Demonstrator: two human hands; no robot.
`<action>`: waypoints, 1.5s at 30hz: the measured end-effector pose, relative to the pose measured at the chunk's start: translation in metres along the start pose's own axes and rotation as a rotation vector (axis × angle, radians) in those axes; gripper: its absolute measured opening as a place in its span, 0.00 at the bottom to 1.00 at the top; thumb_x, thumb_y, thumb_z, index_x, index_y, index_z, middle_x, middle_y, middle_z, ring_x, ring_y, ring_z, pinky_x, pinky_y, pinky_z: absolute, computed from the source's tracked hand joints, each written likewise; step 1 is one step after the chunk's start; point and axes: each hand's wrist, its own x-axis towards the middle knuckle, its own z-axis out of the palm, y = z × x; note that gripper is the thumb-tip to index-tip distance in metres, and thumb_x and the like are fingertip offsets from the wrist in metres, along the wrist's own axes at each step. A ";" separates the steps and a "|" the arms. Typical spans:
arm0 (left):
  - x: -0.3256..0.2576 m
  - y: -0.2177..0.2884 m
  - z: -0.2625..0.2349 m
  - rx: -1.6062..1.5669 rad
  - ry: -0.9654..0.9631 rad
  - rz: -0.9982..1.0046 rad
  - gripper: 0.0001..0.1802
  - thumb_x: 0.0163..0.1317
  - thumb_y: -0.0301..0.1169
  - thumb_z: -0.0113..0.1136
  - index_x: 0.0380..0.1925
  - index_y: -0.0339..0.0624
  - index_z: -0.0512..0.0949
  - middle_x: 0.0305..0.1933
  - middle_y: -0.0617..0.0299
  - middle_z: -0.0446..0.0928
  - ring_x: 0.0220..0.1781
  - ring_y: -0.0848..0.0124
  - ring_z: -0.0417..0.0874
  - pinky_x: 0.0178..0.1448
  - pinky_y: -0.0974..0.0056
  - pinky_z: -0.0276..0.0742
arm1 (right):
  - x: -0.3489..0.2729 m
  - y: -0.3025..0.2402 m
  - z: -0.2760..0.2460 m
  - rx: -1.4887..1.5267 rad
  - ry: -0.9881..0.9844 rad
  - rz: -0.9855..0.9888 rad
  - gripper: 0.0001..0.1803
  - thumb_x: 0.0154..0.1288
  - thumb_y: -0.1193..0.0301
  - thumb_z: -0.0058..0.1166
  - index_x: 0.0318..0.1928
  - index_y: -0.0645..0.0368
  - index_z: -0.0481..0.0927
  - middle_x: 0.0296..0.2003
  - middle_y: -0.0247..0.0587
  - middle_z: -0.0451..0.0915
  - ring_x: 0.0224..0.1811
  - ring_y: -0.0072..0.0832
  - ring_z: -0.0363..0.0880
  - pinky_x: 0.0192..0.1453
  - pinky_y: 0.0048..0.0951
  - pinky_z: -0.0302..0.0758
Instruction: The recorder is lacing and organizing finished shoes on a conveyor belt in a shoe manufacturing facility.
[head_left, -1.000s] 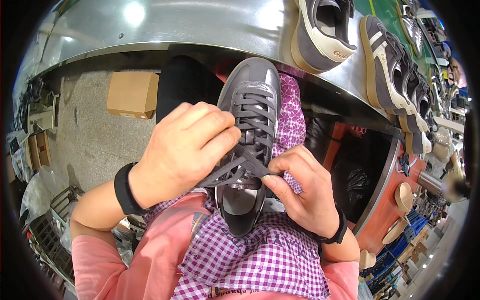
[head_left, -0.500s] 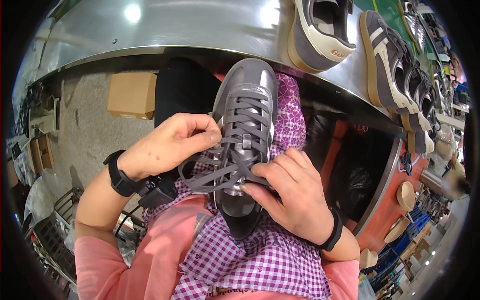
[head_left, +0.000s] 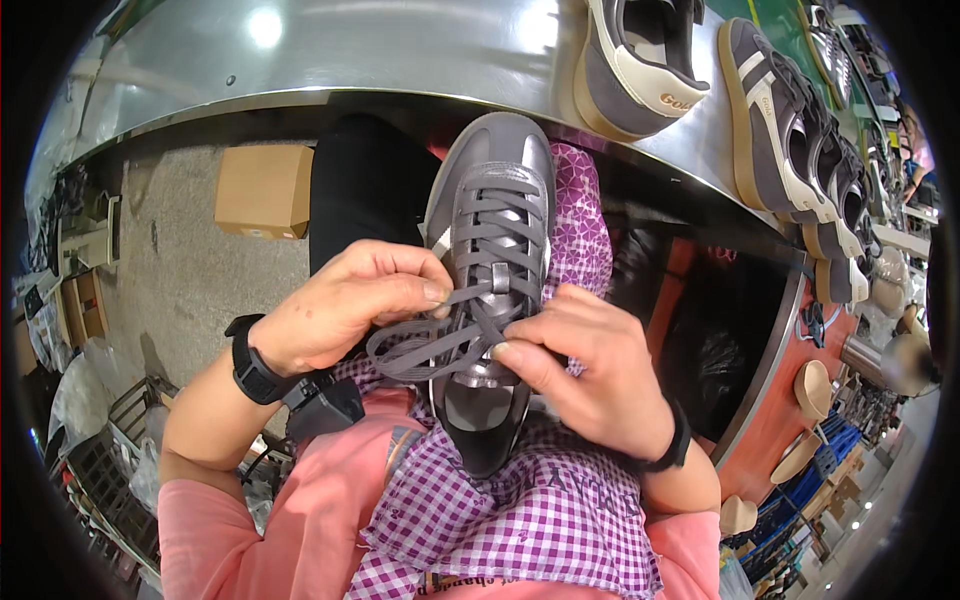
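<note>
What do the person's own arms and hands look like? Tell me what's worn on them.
Both the left hand and right hand are ungloved. The left wristband is black, with a boxy black piece beside it; the right wristband is also black. Short pink sleeves leave the forearms bare.

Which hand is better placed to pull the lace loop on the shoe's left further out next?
Likely the left hand: it pinches a strand right beside the loop, while the right hand is farther off, over the shoe.
</note>
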 end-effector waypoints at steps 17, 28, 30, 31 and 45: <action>-0.017 -0.002 0.014 1.023 0.253 0.565 0.05 0.57 0.25 0.65 0.30 0.35 0.79 0.35 0.59 0.75 0.39 0.64 0.77 0.44 0.64 0.72 | -0.009 -0.030 0.002 -0.671 0.099 -0.157 0.16 0.47 0.69 0.68 0.37 0.59 0.81 0.31 0.37 0.73 0.38 0.38 0.74 0.43 0.37 0.70; -0.016 -0.002 0.005 0.362 -0.029 0.299 0.08 0.67 0.27 0.58 0.35 0.32 0.80 0.48 0.60 0.70 0.45 0.75 0.75 0.49 0.70 0.73 | -0.021 -0.023 -0.043 0.523 -0.231 0.339 0.09 0.61 0.68 0.64 0.34 0.61 0.82 0.21 0.41 0.74 0.24 0.29 0.74 0.32 0.29 0.71; -0.014 -0.002 0.000 0.229 -0.017 0.197 0.06 0.65 0.26 0.59 0.35 0.33 0.80 0.47 0.60 0.71 0.48 0.74 0.74 0.51 0.68 0.72 | -0.020 -0.026 -0.028 0.315 -0.314 0.382 0.09 0.64 0.67 0.62 0.37 0.60 0.82 0.24 0.46 0.78 0.25 0.34 0.80 0.30 0.29 0.72; -0.014 -0.005 0.002 0.228 -0.015 0.197 0.06 0.65 0.26 0.59 0.35 0.33 0.80 0.47 0.60 0.71 0.48 0.74 0.74 0.51 0.68 0.72 | -0.020 -0.026 -0.029 0.248 -0.328 0.305 0.08 0.64 0.70 0.60 0.35 0.63 0.83 0.27 0.47 0.82 0.27 0.37 0.83 0.31 0.29 0.75; -0.033 0.004 0.020 1.122 -0.040 0.854 0.10 0.50 0.33 0.71 0.24 0.42 0.79 0.34 0.63 0.76 0.37 0.62 0.77 0.42 0.59 0.69 | -0.018 -0.020 -0.025 -0.071 0.125 0.443 0.16 0.57 0.75 0.65 0.48 0.62 0.82 0.28 0.44 0.81 0.23 0.27 0.77 0.28 0.24 0.70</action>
